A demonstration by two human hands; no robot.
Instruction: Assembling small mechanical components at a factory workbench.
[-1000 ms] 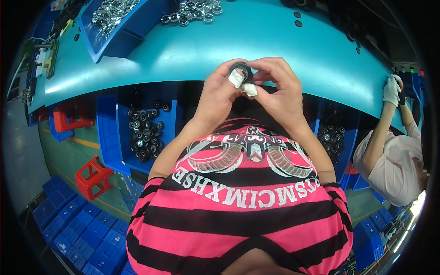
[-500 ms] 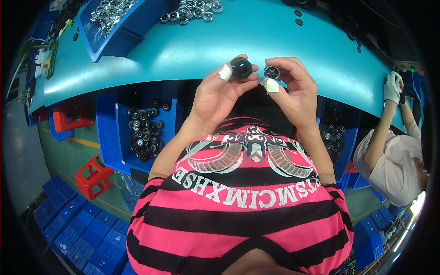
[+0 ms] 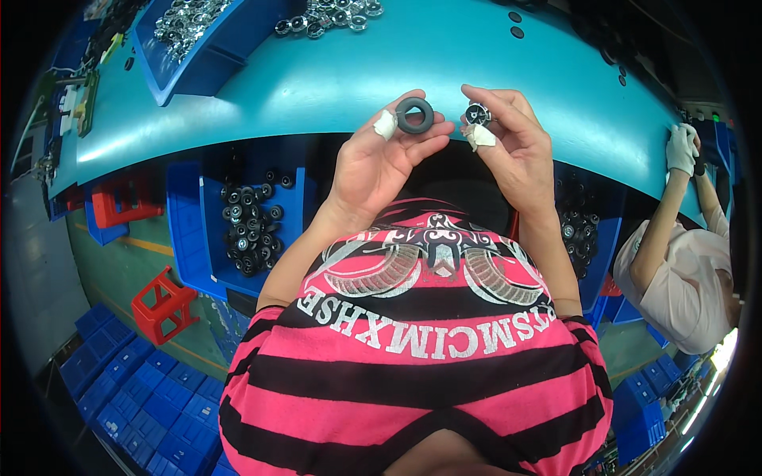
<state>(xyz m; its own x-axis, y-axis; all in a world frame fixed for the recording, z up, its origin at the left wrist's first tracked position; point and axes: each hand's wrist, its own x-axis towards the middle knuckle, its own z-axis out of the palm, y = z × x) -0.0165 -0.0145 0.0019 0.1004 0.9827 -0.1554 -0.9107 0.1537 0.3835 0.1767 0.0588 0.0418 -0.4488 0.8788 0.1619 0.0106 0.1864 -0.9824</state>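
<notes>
My left hand [image 3: 379,155] holds a black rubber toy tyre [image 3: 426,117] by its edge, between thumb and fingers, with the hole facing up. A white wrap covers the thumb tip. Across a small gap, my right hand [image 3: 516,143] pinches a small shiny wheel rim [image 3: 477,115] with dark spokes between its wrapped thumb and forefinger. Tyre and rim are apart, both above the near edge of the teal table [image 3: 317,95].
A blue bin [image 3: 186,83] of chrome rims stands at the far left, with loose rims [image 3: 329,17] beside it. Blue bins of black wheels [image 3: 252,230] sit below the table edge. At the right, a gloved person [image 3: 683,278] works. Red stools [image 3: 163,305] stand at left.
The tyre has turned so its hole shows more openly. My right hand has shifted slightly right and up with the rim, which has tilted, widening the gap.
</notes>
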